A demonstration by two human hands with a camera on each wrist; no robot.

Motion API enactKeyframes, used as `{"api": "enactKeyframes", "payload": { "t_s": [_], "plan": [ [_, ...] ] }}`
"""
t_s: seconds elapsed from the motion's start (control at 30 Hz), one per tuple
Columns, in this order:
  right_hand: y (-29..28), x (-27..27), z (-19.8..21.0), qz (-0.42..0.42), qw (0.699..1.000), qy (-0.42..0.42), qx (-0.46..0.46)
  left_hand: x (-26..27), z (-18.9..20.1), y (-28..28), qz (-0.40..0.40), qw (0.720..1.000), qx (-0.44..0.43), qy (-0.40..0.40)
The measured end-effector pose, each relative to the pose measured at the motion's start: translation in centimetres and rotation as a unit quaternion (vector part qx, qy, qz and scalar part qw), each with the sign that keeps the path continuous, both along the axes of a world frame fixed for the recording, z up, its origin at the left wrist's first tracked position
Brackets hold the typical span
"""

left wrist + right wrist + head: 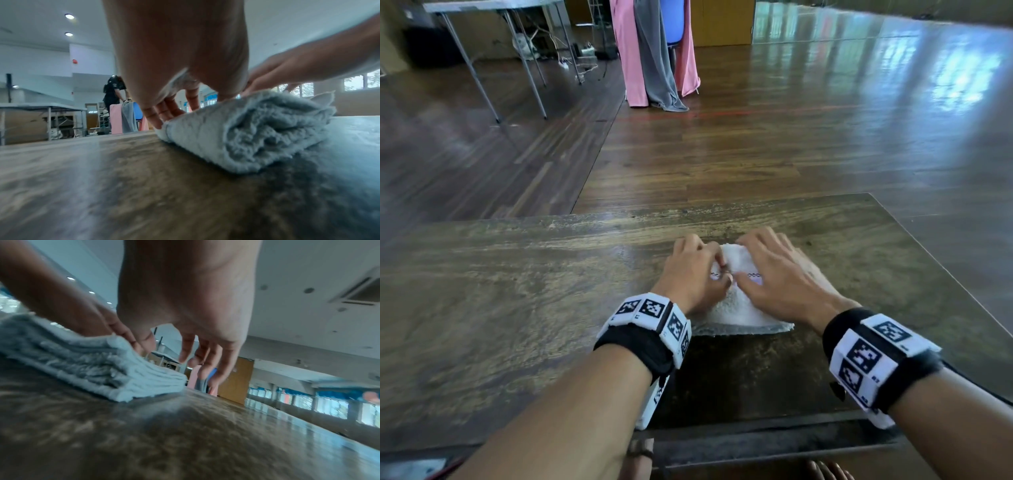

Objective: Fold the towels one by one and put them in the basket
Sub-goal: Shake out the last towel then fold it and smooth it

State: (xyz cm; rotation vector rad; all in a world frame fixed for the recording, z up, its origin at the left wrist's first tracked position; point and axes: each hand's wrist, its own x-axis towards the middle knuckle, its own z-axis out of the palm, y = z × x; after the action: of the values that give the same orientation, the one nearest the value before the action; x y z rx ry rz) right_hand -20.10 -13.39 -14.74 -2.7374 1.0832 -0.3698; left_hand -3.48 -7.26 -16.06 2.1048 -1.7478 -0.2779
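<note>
A white terry towel (736, 308), folded into a thick small pad, lies on the worn wooden table (517, 291) in front of me. My left hand (697, 263) grips its left far edge, fingers curled down the side and thumb on top, as the left wrist view shows on the towel (246, 133). My right hand (774, 270) lies over the towel's right part with fingers spread and relaxed. In the right wrist view those fingers (205, 363) hang loosely past the stacked layers of the towel (82, 366). No basket is in view.
Pink and grey towels (654, 58) hang over a blue chair on the wooden floor beyond the table. A grey folding table (493, 7) stands at the back left. The table's right edge (928, 260) runs close to my right hand. A person stands by the chair in the left wrist view.
</note>
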Motion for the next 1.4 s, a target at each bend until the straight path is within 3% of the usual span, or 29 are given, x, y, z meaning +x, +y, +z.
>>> {"api": "enactKeyframes", "payload": {
  "t_s": [0.1, 0.23, 0.53, 0.97, 1.17, 1.3, 1.4],
  "plan": [
    [0.4, 0.2, -1.6, 0.074, 0.991, 0.086, 0.068, -0.5, -1.0, 0.0, -0.061, 0.995, 0.075, 0.013],
    [0.4, 0.0, -2.4, 0.033, 0.975, 0.176, 0.134, -0.8, -2.3, 0.5, -0.042, 0.99, 0.132, 0.018],
    [0.0, -0.3, -1.4, -0.054, 0.954, 0.206, 0.209, 0.2, -1.7, 0.4, -0.021, 0.975, 0.219, 0.04],
    [-0.4, -1.0, -1.3, -0.041, 0.948, 0.187, 0.255, 0.9, -2.4, 0.2, 0.008, 0.977, 0.212, 0.039],
    [-0.3, -1.1, -1.2, -0.039, 0.947, 0.195, 0.253, 1.4, -2.3, -0.1, 0.08, 0.973, 0.204, 0.067],
    [-0.3, -1.1, -1.2, -0.028, 0.947, 0.191, 0.255, 1.0, -0.8, -0.3, 0.127, 0.985, 0.11, 0.051],
    [-0.2, -1.1, -0.7, -0.043, 0.953, 0.112, 0.278, 0.5, 1.2, -0.2, 0.15, 0.978, 0.026, 0.144]
  ]
}}
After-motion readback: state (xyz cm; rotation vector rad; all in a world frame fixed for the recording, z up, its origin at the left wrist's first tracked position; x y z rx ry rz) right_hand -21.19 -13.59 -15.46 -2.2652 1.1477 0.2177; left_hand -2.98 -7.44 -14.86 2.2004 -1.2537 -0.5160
